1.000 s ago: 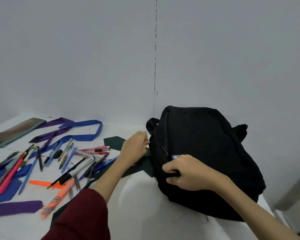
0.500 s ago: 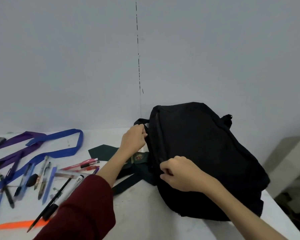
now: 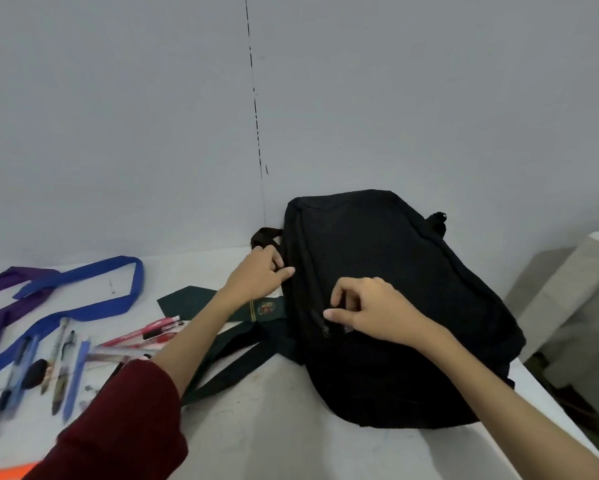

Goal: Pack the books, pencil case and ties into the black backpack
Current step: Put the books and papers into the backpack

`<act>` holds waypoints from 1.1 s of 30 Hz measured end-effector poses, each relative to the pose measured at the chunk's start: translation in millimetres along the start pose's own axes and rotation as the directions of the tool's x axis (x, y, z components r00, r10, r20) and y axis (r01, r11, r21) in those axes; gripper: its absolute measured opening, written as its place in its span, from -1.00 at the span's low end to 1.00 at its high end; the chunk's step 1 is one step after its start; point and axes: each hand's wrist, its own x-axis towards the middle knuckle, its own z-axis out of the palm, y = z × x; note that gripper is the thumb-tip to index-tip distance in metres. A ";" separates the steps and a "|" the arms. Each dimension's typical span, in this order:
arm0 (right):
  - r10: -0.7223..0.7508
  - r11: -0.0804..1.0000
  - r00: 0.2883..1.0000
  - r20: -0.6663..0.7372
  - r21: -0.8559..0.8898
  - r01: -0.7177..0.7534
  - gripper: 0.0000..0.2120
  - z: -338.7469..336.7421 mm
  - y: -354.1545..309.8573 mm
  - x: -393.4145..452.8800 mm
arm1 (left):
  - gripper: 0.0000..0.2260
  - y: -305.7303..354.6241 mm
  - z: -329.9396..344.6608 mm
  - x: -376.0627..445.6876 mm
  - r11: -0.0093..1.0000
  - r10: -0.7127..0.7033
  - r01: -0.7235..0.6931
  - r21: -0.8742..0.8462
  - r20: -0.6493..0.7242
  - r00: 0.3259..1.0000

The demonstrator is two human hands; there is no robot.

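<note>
The black backpack [image 3: 395, 289] lies on the white table [image 3: 274, 427] against the wall, its zips closed. My left hand [image 3: 260, 275] grips its left edge just below the top handle [image 3: 265, 235]. On the bag's front my right hand [image 3: 370, 311] rests, thumb and forefinger slightly apart just above the zip pulls [image 3: 322, 329], which lie free. A dark green tie [image 3: 201, 299] with a crest runs under my left forearm and partly under the bag. A blue tie [image 3: 83, 275] and a purple tie [image 3: 0, 282] lie at the left. No books or pencil case are in view.
Several pens [image 3: 59, 365] and red pens [image 3: 145, 334] are scattered on the table's left half. An orange item [image 3: 0, 474] shows at the bottom left corner. The table's right edge runs close behind the backpack, with a pale block [image 3: 575, 306] beyond it.
The view has shifted right and closer. My right hand let go of the zip pull and lifted its fingers a little. My left hand stayed at the bag's left edge.
</note>
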 end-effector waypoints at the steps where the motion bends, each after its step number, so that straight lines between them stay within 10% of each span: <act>1: 0.001 1.000 0.999 0.033 -0.002 -0.001 -0.77 -1.0 -0.3 3.5 | -0.73 1.7 -2.1 -16.7 0.997 -0.025 0.029 -0.070 0.050 0.998; 6: -0.078 0.984 0.977 0.199 -0.143 0.108 -0.59 3.8 -13.5 11.1 | -0.72 15.4 4.2 -76.0 0.927 -0.017 0.233 -0.295 0.586 0.810; 18: -0.094 0.995 0.950 0.297 -0.013 0.102 -0.81 5.7 -13.5 19.9 | -0.79 34.4 29.5 -102.1 0.831 -0.057 0.236 -0.504 0.345 0.937; 28: 0.008 0.996 0.954 -0.301 -0.078 -0.033 -0.93 -24.0 -6.7 105.9 | -0.80 20.6 23.7 -113.2 0.836 0.016 0.169 -0.522 0.332 0.943; 33: -0.017 0.997 0.964 -0.266 -0.075 -0.004 -0.93 -22.8 -16.9 121.8 | -0.78 19.8 -1.7 -76.2 0.916 -0.043 0.218 -0.336 0.458 0.888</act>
